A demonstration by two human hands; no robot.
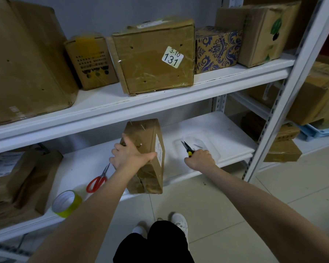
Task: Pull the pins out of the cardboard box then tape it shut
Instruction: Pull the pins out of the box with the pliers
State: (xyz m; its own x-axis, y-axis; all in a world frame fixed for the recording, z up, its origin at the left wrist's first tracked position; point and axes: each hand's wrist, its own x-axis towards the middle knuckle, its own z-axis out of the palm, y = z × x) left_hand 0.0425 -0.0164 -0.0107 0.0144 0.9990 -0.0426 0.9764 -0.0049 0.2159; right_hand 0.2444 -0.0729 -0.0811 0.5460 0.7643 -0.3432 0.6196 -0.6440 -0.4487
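A narrow brown cardboard box (149,145) stands tilted on the lower white shelf (222,130), a white label on its right side. Several metal pins (142,126) stick out of its upper face. My left hand (128,155) grips the box's left side and top. My right hand (198,158) is closed on pliers (187,148) with yellow-black handles, their jaws pointing up and left over a clear plastic tray (207,147) to the right of the box. A roll of yellowish tape (66,203) lies near the shelf's front edge, left of my arm.
Red-handled scissors (98,180) lie between the tape and the box. Brown parcels (25,179) fill the lower shelf's left end. The upper shelf holds several cardboard boxes (154,56). A white upright post (285,103) stands at right, with more boxes behind it.
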